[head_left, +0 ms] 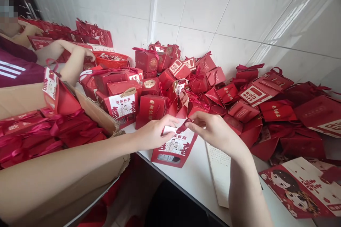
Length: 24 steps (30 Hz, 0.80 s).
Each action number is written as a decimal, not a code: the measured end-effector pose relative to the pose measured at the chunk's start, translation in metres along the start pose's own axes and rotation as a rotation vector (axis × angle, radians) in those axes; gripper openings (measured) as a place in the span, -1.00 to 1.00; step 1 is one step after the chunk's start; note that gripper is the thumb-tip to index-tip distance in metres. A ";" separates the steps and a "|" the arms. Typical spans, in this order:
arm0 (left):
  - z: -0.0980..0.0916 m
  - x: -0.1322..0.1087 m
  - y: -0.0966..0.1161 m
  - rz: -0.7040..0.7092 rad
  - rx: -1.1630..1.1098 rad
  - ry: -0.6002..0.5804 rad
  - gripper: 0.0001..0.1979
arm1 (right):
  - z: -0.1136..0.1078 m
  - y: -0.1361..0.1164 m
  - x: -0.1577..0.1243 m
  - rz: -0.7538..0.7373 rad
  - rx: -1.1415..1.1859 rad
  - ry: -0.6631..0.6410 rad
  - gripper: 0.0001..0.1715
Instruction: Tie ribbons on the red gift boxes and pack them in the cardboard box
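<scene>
A red and white gift box [174,146] stands at the table's front edge, with a cartoon couple, Chinese characters and a clear window low on its front. My left hand [156,132] grips the upper left of this box, thumb in front and fingers over the top. At the top right, my right hand [210,127] pinches a dark red ribbon [183,126] between thumb and fingertips. Behind both hands rises a heap of similar red boxes, among them one with a beige handle [122,106]. The far side of the held box is hidden.
To the left, an open cardboard carton [99,104] holds red boxes. A co-worker's arm [76,55] reaches beside a red basket [110,61] of small packets. A cream keyboard [220,170] lies under my right forearm. Flat printed card [295,188] lies at right. A tiled wall [202,7] bounds the back.
</scene>
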<state>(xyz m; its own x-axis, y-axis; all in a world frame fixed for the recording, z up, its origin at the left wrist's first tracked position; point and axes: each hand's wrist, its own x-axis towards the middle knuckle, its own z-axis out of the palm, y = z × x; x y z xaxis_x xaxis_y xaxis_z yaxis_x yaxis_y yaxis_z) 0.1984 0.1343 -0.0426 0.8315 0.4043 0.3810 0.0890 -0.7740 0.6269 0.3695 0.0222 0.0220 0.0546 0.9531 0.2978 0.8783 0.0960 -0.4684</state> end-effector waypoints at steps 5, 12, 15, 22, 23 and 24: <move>0.000 -0.001 0.000 0.032 0.008 0.057 -0.79 | 0.010 -0.004 0.002 -0.131 -0.045 0.148 -0.89; -0.001 0.002 0.001 0.231 0.038 0.003 -0.81 | 0.018 -0.003 0.002 -0.151 -0.090 0.220 -0.83; -0.001 0.003 0.003 0.242 0.017 -0.002 -0.72 | 0.014 -0.002 -0.001 -0.102 -0.123 0.183 -0.77; 0.001 0.003 0.003 0.200 0.001 0.042 -0.67 | 0.009 -0.003 -0.009 -0.102 -0.188 -0.104 -0.84; 0.002 0.003 0.003 0.200 0.001 0.049 -0.67 | 0.011 -0.003 -0.009 -0.116 -0.200 -0.107 -0.82; 0.002 0.003 0.003 0.197 0.002 0.055 -0.66 | 0.012 -0.003 -0.009 -0.125 -0.215 -0.101 -0.81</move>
<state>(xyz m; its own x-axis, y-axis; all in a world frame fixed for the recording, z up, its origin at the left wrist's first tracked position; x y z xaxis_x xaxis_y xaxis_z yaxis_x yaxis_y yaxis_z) 0.2023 0.1326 -0.0410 0.8017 0.2705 0.5330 -0.0719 -0.8416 0.5353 0.3609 0.0171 0.0110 -0.0991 0.9626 0.2523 0.9565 0.1620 -0.2425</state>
